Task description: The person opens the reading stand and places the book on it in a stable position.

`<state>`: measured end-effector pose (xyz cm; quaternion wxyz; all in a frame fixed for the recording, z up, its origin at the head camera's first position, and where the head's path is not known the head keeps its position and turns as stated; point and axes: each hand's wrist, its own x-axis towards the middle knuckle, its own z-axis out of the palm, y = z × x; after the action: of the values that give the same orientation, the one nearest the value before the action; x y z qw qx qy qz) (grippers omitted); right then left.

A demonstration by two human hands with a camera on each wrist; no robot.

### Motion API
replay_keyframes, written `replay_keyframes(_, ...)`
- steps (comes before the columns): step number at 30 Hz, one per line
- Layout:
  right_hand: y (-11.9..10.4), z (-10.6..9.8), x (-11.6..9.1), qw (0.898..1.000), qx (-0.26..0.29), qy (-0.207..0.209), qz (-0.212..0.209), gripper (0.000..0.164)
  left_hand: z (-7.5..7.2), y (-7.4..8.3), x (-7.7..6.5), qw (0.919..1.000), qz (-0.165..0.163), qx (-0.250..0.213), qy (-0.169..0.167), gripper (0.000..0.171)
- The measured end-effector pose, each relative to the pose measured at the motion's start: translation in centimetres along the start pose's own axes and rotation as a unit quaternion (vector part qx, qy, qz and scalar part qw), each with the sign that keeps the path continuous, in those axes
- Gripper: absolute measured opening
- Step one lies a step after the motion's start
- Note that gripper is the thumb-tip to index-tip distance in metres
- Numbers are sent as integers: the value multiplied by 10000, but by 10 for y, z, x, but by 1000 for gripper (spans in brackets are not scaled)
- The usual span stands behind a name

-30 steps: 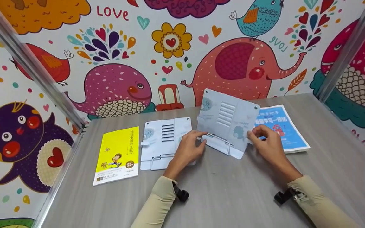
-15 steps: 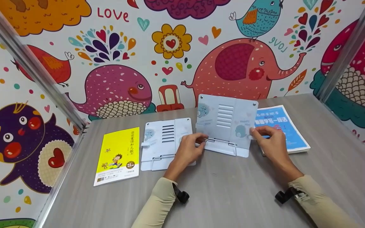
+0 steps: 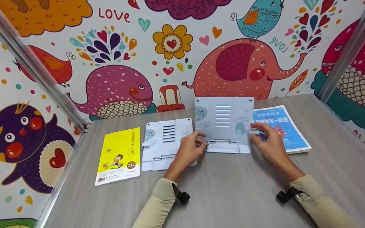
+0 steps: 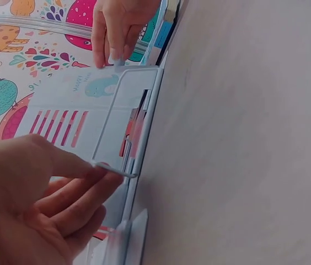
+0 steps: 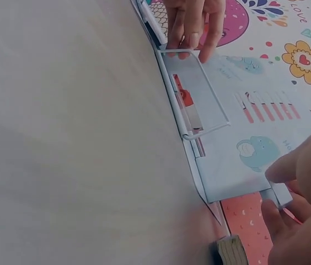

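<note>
An upright pale blue book stand (image 3: 209, 123) with horizontal slots and elephant prints faces me near the back of the table. Across its lower front is a white wire page holder (image 5: 216, 91). My right hand (image 3: 269, 142) pinches the small side tab (image 5: 279, 194) at the stand's right edge between thumb and fingers. At the lower left edge, my left hand (image 3: 188, 150) holds the stand with thumb and bent fingers; its fingertips overlap the wire's corner in the left wrist view. A second matching book stand (image 3: 152, 152) stands to the left, partly hidden behind my left hand.
A yellow children's book (image 3: 117, 142) lies at the far left. Behind my right hand is a blue-covered book (image 3: 293, 136), partly covered by the stand. The patterned wall (image 3: 171, 69) borders the grey table (image 3: 227, 193) at the back.
The held stand, earlier tilted with its right side lower, has turned level and now faces straight toward me. Its right edge and my right hand shifted slightly; the left hand stays nearly in place.
</note>
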<state>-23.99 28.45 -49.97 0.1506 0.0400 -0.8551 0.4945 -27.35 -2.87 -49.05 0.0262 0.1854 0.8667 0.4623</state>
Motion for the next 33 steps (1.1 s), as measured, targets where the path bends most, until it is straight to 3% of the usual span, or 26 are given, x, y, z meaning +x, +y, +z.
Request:
replay_keyframes(8,3,-3,1,9981,72,-568,-218,54,-1,0,-1,9990,93,-111,-414,22)
replay_keyframes(19,10,0,6,9932,205,-1082,-372,65,6,0,-4,9998,-31,-55,-207,15)
replay_keyframes(27,9,-9,9,9932,79,-1144,-206,64,8,0,-3,9997,69,-140,-171,17)
replay_keyframes(30,12,-20,13,9949,-103,-964,-275,62,10,0,-4,9997,125,-164,-126,23)
replay_keyframes(33,19,-39,17,9983,-296,-508,-58,59,13,2,-5,9996,259,-114,19,25)
